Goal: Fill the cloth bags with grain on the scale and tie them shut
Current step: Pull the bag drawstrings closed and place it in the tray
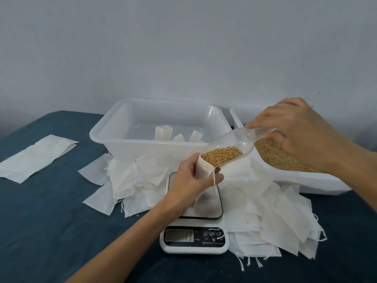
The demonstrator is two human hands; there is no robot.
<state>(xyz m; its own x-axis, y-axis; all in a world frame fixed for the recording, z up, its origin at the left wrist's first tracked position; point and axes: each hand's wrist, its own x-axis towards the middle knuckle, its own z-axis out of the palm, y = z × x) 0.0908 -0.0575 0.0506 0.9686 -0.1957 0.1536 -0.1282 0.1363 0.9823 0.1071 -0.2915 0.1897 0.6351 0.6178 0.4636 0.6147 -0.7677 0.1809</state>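
Head view: L hand (pixel 191 178) grips bag (pixel 204 168) over scale (pixel 195 227).
R hand (pixel 293 131): pinches scoop (pixel 230 146), grain (pixel 222 155) unpoured.
Done: few filled bags (pixel 163 134) in tub (pixel 161 127).
Left: pile (pixel 281 225).

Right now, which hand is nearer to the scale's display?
Left. The left hand holds the cloth bag just above the scale platform, close behind the display. The right hand holds the scoop handle higher up, over the grain tray.

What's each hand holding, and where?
Left hand grips the cloth bag just below its open mouth. Right hand pinches the clear scoop by its handle.
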